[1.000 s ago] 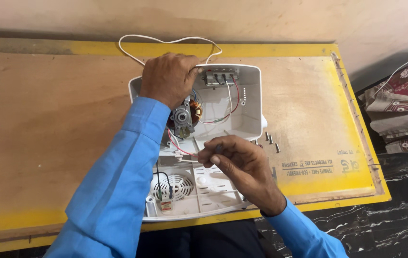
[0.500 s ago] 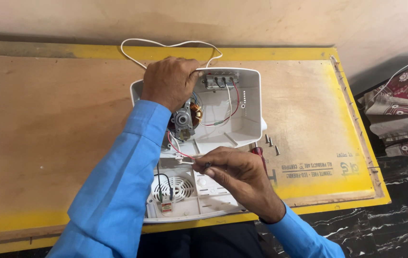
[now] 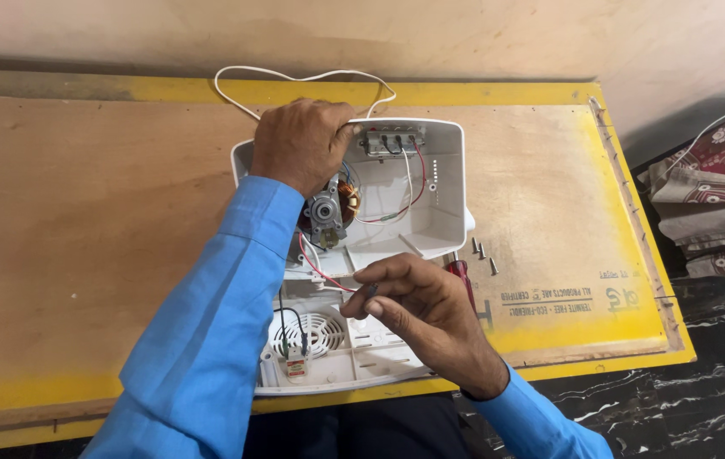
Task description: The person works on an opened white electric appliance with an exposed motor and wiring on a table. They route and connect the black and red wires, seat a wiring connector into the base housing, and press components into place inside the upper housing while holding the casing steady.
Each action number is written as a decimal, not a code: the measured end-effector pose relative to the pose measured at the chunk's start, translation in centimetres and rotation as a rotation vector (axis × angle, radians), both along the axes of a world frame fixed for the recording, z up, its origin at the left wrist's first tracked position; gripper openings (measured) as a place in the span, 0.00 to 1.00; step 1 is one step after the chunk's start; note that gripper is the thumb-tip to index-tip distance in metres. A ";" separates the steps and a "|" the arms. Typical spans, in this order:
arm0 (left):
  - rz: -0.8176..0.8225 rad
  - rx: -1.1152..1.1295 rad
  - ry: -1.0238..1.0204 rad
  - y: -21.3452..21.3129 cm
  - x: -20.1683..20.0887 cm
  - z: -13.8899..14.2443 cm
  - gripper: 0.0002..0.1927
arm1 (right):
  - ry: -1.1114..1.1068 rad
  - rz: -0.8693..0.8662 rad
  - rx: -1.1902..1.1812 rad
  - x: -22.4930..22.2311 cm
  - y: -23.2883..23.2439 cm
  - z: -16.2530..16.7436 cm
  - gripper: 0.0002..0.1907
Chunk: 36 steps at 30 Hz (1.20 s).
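An opened white plastic appliance housing (image 3: 443,183) lies on a plywood board with yellow edges (image 3: 90,204). Inside it sit a small motor (image 3: 326,214), a switch block with red and white wires (image 3: 394,141), and a round vent grille (image 3: 310,334) in the lower half. My left hand (image 3: 301,143) grips the housing's upper left rim over the motor. My right hand (image 3: 413,310) hovers over the lower half and pinches a small dark piece at the end of a red wire (image 3: 320,274). Under that hand lies a red-handled screwdriver (image 3: 462,276).
Three loose screws (image 3: 481,252) lie on the board just right of the housing. A white cord (image 3: 294,78) loops behind it. Folded patterned cloths (image 3: 711,195) are stacked off the board at the right. A dark marbled floor (image 3: 702,399) shows below.
My right hand has shifted slightly right and down over the lower half while keeping the wire end pinched. The left hand stays on the housing rim.
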State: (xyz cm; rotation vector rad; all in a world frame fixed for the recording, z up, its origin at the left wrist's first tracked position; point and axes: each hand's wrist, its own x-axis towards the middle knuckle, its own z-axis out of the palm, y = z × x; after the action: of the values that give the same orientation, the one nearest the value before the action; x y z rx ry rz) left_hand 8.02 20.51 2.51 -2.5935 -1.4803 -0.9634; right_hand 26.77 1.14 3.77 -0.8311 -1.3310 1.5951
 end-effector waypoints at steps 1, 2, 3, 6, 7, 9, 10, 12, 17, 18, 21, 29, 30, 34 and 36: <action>-0.006 0.000 -0.013 0.0 0.0 0.0 0.07 | 0.005 0.002 -0.001 0.0 0.0 0.0 0.13; -0.013 0.000 -0.028 0.0 0.0 0.0 0.07 | 0.009 0.002 -0.002 0.0 0.0 0.1 0.11; -0.007 0.002 -0.016 0.0 0.0 0.0 0.07 | 0.011 0.003 -0.004 0.0 0.0 0.1 0.10; 0.003 -0.002 0.010 0.0 0.0 0.0 0.09 | 0.050 0.014 0.026 -0.1 0.0 0.2 0.07; 0.002 -0.008 0.007 0.0 0.0 0.0 0.09 | 0.044 0.017 0.035 -0.1 -0.1 0.2 0.07; 0.001 -0.013 0.005 0.0 0.0 0.1 0.09 | 0.031 0.023 0.053 -0.1 -0.1 0.3 0.07; 0.001 -0.014 0.007 0.0 0.1 0.1 0.09 | 0.030 0.022 0.044 -0.1 -0.1 0.3 0.06; -0.001 -0.011 0.006 0.0 0.0 0.2 0.09 | 0.026 0.021 0.030 0.0 -0.1 0.3 0.06; -0.009 -0.008 -0.013 -0.1 0.0 0.2 0.08 | 0.028 0.015 0.019 0.0 -0.1 0.3 0.07; -0.005 -0.017 -0.009 -0.1 0.0 0.3 0.08 | 0.034 0.016 0.019 0.0 0.0 0.3 0.07; 0.003 -0.029 -0.002 -0.1 0.0 0.2 0.08 | 0.056 -0.017 -0.015 -0.2 0.0 0.3 0.08; 0.006 -0.020 0.016 0.0 0.0 0.1 0.10 | -0.031 -0.075 0.075 -0.1 0.3 0.8 0.11; 0.006 -0.021 0.015 0.0 0.0 0.1 0.09 | -0.037 -0.082 0.059 -0.1 0.3 0.8 0.12; 0.001 -0.017 0.005 0.0 0.1 0.1 0.09 | 0.017 -0.077 0.027 -0.1 0.1 0.7 0.14; 0.002 -0.017 0.005 0.0 0.0 0.1 0.09 | 0.018 -0.072 0.032 -0.1 0.2 0.5 0.13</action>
State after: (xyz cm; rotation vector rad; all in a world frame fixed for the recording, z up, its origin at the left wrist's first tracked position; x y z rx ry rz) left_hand 8.02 20.47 2.63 -2.6034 -1.4958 -0.9476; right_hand 26.68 1.30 4.24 -0.8345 -1.2961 1.5181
